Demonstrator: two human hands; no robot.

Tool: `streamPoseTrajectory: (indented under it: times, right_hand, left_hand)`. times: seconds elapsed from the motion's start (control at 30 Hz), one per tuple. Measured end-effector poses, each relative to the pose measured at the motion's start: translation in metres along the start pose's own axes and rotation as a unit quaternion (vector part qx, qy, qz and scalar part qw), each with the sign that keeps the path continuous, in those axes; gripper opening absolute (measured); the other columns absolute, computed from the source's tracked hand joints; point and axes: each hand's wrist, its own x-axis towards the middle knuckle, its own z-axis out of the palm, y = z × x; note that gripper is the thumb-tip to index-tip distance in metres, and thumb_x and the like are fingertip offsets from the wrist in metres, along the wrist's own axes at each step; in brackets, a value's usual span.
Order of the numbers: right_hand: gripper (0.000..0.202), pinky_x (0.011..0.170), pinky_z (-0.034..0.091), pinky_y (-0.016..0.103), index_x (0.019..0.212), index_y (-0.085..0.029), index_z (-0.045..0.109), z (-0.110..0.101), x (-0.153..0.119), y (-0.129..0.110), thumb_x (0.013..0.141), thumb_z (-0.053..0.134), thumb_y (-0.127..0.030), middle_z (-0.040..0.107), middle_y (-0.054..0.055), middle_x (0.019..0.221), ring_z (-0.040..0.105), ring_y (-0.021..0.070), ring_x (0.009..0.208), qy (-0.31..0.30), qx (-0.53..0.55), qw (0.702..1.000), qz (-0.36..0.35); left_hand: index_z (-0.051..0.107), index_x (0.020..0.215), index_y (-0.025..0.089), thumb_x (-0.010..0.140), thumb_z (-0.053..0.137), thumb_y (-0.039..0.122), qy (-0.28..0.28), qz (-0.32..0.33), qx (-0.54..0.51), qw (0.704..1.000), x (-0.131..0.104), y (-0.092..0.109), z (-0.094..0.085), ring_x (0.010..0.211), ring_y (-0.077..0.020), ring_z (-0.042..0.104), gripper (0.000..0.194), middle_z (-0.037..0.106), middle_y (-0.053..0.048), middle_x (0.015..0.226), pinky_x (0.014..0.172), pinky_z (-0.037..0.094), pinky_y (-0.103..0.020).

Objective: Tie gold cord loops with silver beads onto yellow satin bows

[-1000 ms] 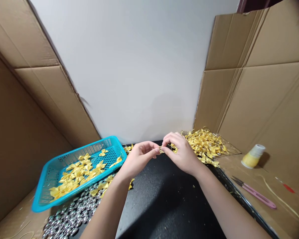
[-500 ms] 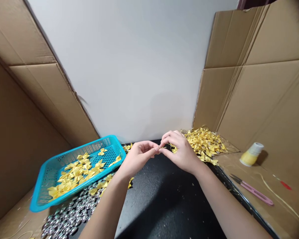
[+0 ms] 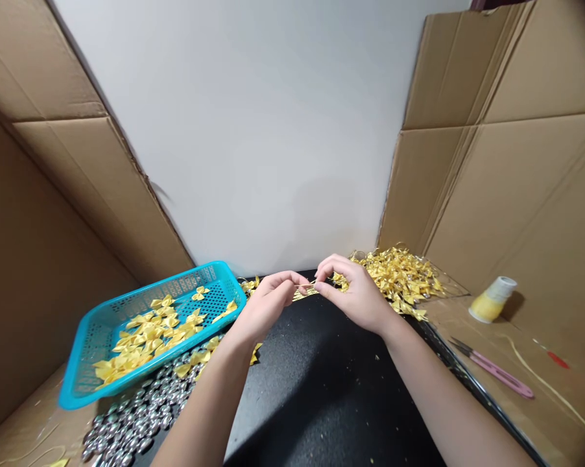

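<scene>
Hands: two in shot, left hand (image 3: pixel 268 305) and right hand (image 3: pixel 358 295), meeting above the black mat (image 3: pixel 322 395), fingertips almost touching.
Left fingers: thumb and forefinger pinched shut on one end of a thin gold thread (image 3: pixel 306 287).
Right fingers: pinched on the other end of that thread, the remaining fingers curled loosely above.
Thread: one short strand, fine and shiny, stretched level between the two pinches, just above the mat's far edge.
Basket: one turquoise plastic basket (image 3: pixel 102 379), rectangular, perforated walls, tilted, left of the hands.
Bows in basket: too many to count, a couple of dozen at least; small yellow satin bows (image 3: pixel 146 337), glossy and creased.
Silver pieces: a dense heap of silver beads (image 3: pixel 127 425), rounded and mirror-bright, in front of the basket; uncountable.
Gold heap: one big tangled pile (image 3: pixel 399 279) behind the right hand, glittery.
Right side: one paper cup (image 3: pixel 493 299) upside down, one pink-handled snips (image 3: pixel 494 368), one red-tipped tool (image 3: pixel 551 355), all on cardboard (image 3: pixel 516 194).
</scene>
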Motion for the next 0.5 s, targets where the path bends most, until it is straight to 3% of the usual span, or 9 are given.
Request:
streamPoseTrajectory:
  times: [0.13,0.3,0.5]
  right_hand:
    - [0.013,0.079,0.046,0.032,0.071,-0.020,0.057,0.0002,0.0005,0.0002,0.082,0.061,-0.015,0.061,0.001,0.082,0.059,0.0169,0.083,-0.002,-0.003,1.000,0.001]
    - [0.014,0.078,0.045,0.031,0.070,-0.020,0.055,0.0004,0.0005,0.0008,0.081,0.061,-0.014,0.060,0.001,0.081,0.058,0.0163,0.082,-0.009,0.002,1.000,0.002]
    - [0.013,0.076,0.045,0.030,0.071,-0.019,0.056,0.0000,0.0005,0.0020,0.081,0.060,-0.013,0.060,0.000,0.081,0.058,0.0152,0.080,-0.013,0.001,1.000,0.005]
  left_hand:
    - [0.065,0.071,0.017,0.075,0.060,0.031,-0.008,0.003,0.033,0.999,-0.0030,0.0055,0.0016,0.062,-0.0118,0.044,0.015,0.056,0.001,0.066,0.060,0.033,-0.023]
    - [0.060,0.062,0.016,0.075,0.065,0.044,-0.006,-0.004,0.040,0.999,-0.0032,0.0050,0.0033,0.054,-0.0091,0.035,0.032,0.047,0.004,0.056,0.054,0.026,-0.024]
    - [0.060,0.061,0.016,0.080,0.061,0.047,-0.010,0.020,0.069,0.997,-0.0007,-0.0004,-0.0027,0.057,-0.0106,0.039,0.036,0.048,0.003,0.057,0.056,0.029,-0.024]
